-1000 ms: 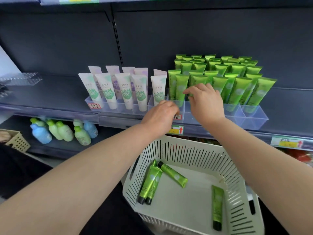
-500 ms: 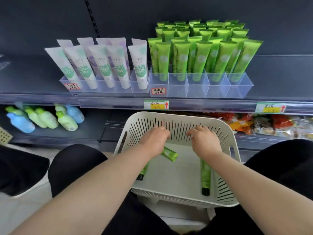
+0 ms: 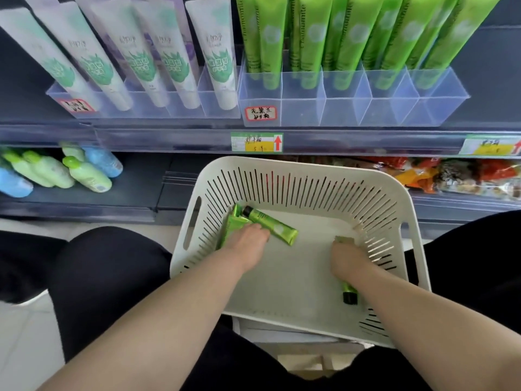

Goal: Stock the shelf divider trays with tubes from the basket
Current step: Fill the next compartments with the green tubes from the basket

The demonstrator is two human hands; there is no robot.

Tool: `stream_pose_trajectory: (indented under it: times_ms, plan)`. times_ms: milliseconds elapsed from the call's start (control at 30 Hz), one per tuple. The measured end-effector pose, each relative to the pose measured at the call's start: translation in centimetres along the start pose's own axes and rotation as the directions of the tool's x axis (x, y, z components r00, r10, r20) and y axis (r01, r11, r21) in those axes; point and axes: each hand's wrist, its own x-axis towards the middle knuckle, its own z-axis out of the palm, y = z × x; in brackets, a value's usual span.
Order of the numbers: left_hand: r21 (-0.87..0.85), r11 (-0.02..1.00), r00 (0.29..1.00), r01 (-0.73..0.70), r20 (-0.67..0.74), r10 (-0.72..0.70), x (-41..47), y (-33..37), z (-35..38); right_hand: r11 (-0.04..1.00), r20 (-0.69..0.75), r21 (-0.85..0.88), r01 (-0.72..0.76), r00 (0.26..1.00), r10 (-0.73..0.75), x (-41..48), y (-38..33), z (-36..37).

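Shelf behind basket: left hand on tubes, grip hidden; right hand holds half-covered tube.

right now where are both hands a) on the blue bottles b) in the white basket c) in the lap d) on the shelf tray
b: the left hand touches green tubes and the right hand grips another tube, both inside the white basket

We wear black trousers, plain and matte, which cover both thighs and knees on either side of the view. Our forearms are bare from the wrists to the lower edge, and our left hand and right hand are uncovered too.
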Motion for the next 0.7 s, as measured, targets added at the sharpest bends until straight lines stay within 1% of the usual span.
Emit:
stream_pose_trajectory:
  times_ms: [100, 200, 233, 333, 433, 533, 600, 700]
  plan:
    - [-0.02, 0.999, 0.999, 0.03, -0.016, -0.03, 0.0, -0.4, 0.7, 0.998, -0.021, 0.043, 0.051, 0.998, -0.051, 0.2, -0.8, 0.6]
    - [-0.033, 0.998, 0.999, 0.045, 0.028, -0.044, 0.1, -0.4, 1.4, 0.989, -0.059, 0.053, 0.14, 0.989, -0.137, 0.5, -1.4, 0.9]
    - [-0.037, 0.998, 0.998, 0.043, 0.04, -0.041, 0.1, -0.3, 1.5, 0.987, -0.082, 0.052, 0.15, 0.986, -0.146, 0.7, -1.5, 0.9]
    - [-0.044, 0.999, 0.999, 0.027, 0.033, -0.025, 0.2, -0.1, 1.8, 0.992, -0.162, 0.048, 0.115, 0.981, -0.106, 1.2, -1.5, 0.8]
    - [-0.054, 0.998, 0.999, 0.032, 0.026, -0.03, 0.1, -0.1, 1.8, 0.994, -0.203, 0.022, 0.11, 0.974, -0.104, 1.3, -1.3, 1.2]
    - [-0.065, 0.997, 0.999, 0.044, 0.032, -0.042, 0.2, -0.3, 1.8, 0.992, -0.165, 0.005, 0.123, 0.979, -0.12, 1.2, -1.5, 1.2]
    - [-0.062, 0.997, 0.998, 0.051, 0.032, -0.049, 0.2, -0.3, 1.8, 0.986, -0.131, -0.01, 0.167, 0.977, -0.167, 1.0, -1.7, 0.7]
    - [-0.069, 0.996, 0.999, 0.05, 0.018, -0.048, 0.4, -0.1, 1.7, 0.977, -0.142, 0.038, 0.211, 0.969, -0.204, 0.2, -2.1, -1.6]
